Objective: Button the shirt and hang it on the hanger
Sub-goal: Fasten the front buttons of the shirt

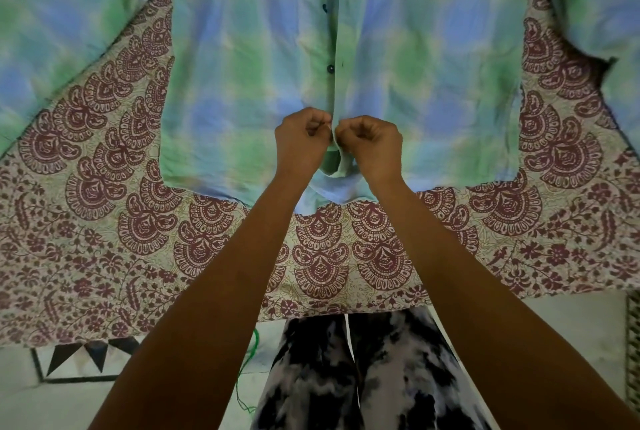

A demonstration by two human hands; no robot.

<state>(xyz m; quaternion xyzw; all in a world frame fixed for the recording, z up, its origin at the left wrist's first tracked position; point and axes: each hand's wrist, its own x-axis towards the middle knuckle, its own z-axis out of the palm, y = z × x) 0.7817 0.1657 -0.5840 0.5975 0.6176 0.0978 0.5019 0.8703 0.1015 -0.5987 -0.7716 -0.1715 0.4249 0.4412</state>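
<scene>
A green and blue checked shirt [249,48] lies flat, front up, on a patterned bedspread, its hem nearest me. Dark buttons [329,68] run down its centre placket. My left hand [301,138] and my right hand [370,142] meet at the placket just above the hem. Both have curled fingers and pinch the two front edges of the shirt together. The button under my fingers is hidden. Below my hands the front edges hang slightly apart. No hanger is in view.
The cream bedspread [104,221] with maroon paisley print covers the bed, its edge running across in front of me. Both shirt sleeves spread out to the far left and right. My legs in black and white trousers [363,377] stand on a pale floor.
</scene>
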